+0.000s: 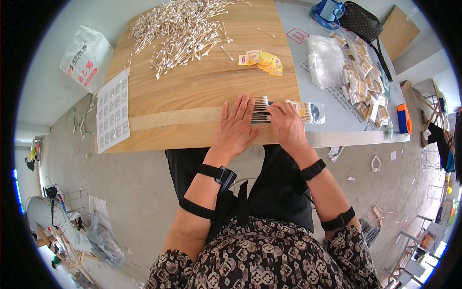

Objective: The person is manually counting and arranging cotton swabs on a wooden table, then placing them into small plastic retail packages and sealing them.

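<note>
My left hand [235, 120] lies flat near the table's front edge, fingers stretched out. Its index finger and thumb border a small row of cotton swabs [260, 110], laid side by side. From the other side my right hand [287, 126] meets these swabs with bent fingers, its fingertips closed at their right ends. A clear packet [305, 111] with swabs and a yellow label inside sticks out beyond the right hand, over the joint between two tabletops. A dark edge shows by the right fingertips; what it belongs to is hidden.
A large heap of loose cotton swabs [180, 33] covers the far left of the wooden table [168, 103]. Yellow cards [263, 61] lie behind my hands. A printed sheet [113, 111] is at the left edge. On the right stand clear bags [325, 61], filled packets [358, 85] and an orange-blue tape dispenser [404, 119].
</note>
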Available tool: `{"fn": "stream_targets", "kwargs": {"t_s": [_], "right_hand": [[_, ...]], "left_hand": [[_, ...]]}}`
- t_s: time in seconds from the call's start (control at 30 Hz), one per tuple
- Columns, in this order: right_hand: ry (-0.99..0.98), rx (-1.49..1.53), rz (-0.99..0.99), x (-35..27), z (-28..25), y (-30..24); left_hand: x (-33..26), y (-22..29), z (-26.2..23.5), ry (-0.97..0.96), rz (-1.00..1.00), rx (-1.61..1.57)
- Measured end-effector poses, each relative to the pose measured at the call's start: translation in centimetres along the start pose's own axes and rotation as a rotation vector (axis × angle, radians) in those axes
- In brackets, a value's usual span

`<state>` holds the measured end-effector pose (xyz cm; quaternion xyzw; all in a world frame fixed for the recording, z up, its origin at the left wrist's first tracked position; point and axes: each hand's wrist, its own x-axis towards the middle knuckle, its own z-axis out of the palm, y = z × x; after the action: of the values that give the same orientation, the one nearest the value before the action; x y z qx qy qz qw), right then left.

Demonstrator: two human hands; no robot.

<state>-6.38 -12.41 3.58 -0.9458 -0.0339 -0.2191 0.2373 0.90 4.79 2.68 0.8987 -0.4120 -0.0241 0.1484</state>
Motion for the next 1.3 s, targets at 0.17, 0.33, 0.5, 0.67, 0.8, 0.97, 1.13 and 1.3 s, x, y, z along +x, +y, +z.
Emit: {"fn": "stream_targets", "kwargs": {"t_s": [0.17,0.33,0.5,0.67,0.8,0.97,1.13,1.3], "right_hand": [[0.001,-0.051,0.021,1.7,0.3,0.8],[-0.058,-0.138,-0.06,2.3,0.7,1.4],[-0.094,-0.166,-0.111,1.8,0.3,1.4],[-0.073,-0.054,-0.079,1.3,-0.3,0.9],[-0.107,0.036,0.007,2.0,-0.3,1.1],[-0.16,-0.005,-0.031,2.0,-0.5,0.9],[-0.1,0.042,0.002,1.3,-0.2,1.1],[-0.134,0.076,0.085,2.1,-0.7,0.6]], "left_hand": [[0.1,0.1,0.2,0.014,-0.004,0.018],[0.0,0.1,0.3,0.008,-0.007,0.006],[-0.1,0.0,0.4,0.028,0.002,0.013],[-0.2,-0.1,0.7,0.085,0.003,0.014],[0.0,0.0,0.8,0.091,0.015,0.02],[-0.2,-0.2,0.8,0.098,0.015,0.018],[-0.1,0.0,0.9,0.085,0.005,0.01],[0.0,-0.2,0.8,0.044,0.015,0.037]]}}
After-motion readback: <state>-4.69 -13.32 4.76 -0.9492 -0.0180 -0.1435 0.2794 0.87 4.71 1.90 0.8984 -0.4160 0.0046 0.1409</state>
